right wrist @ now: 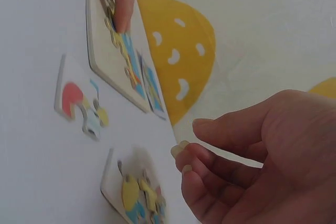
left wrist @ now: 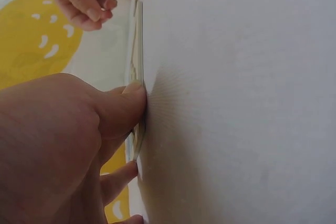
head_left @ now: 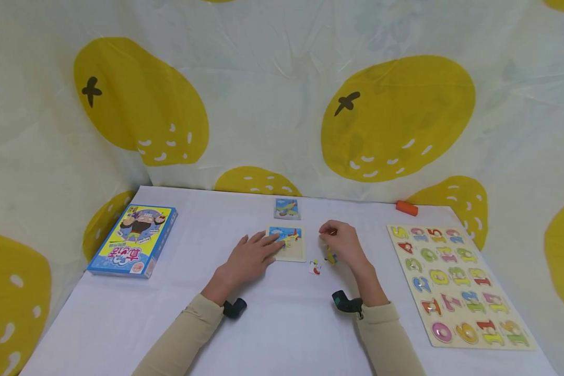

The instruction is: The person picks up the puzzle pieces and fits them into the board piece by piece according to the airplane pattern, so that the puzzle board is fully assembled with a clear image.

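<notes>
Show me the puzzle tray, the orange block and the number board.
Puzzle tray (head_left: 292, 253), head view, bare lower part.
Orange block (head_left: 406, 208), head view, its middle.
Number board (head_left: 437, 291), head view, bare gap between numbers.

Under your left hand (head_left: 250, 262), the pale puzzle tray (head_left: 293, 256) lies flat, blue-and-yellow pieces (head_left: 289, 230) filling its far part. Off the tray's near right corner sits a white piece (head_left: 315, 268) with a red patch; right of the tray, near your right hand (head_left: 345, 244), lies a blurred yellow-and-blue cluster (head_left: 331, 257).
</notes>
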`<state>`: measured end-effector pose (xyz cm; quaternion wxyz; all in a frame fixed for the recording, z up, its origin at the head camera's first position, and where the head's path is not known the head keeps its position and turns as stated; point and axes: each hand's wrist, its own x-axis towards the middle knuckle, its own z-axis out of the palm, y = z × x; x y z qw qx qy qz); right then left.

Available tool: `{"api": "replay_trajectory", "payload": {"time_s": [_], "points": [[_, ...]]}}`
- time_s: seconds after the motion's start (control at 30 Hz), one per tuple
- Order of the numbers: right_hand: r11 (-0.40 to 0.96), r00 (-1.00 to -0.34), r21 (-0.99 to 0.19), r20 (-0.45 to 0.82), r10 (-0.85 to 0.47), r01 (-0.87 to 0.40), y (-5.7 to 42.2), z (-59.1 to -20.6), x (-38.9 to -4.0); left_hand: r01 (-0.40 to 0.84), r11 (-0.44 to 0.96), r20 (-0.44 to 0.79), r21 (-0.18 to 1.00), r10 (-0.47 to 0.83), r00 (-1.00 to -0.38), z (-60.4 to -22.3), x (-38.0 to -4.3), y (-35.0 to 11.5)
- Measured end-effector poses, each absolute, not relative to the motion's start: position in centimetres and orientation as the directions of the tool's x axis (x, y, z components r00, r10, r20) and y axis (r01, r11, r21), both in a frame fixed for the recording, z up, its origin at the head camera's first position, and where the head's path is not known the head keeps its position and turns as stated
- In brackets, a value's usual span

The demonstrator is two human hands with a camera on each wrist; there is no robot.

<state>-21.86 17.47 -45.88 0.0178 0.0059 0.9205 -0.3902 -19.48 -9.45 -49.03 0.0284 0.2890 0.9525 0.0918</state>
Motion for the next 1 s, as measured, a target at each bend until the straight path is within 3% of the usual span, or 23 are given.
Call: {"api": "replay_trajectory", "payload": {"time_s": [0.2, 0.77, 1.0], "points": [[0.690, -1.000, -0.724, -0.014, -0.001, 0.010, 19.3, -45.7, -21.6, 0.549, 0.812, 0.003, 0.196, 0.559, -0.829, -48.9, -19.5, -9.5], [0.717, -0.995, -0.694, -0.101, -0.022, 0.055, 22.7, -46.3, -20.5, 0.539, 0.820, -0.016, 0.190, 0.552, -0.834, -49.0, -19.5, -9.5], [0.782, -0.990, -0.617, -0.141, 0.006, 0.093, 23.0, -46.8, -20.2, 0.541, 0.818, -0.013, 0.196, 0.554, -0.832, -48.9, -19.4, -9.5]]}}
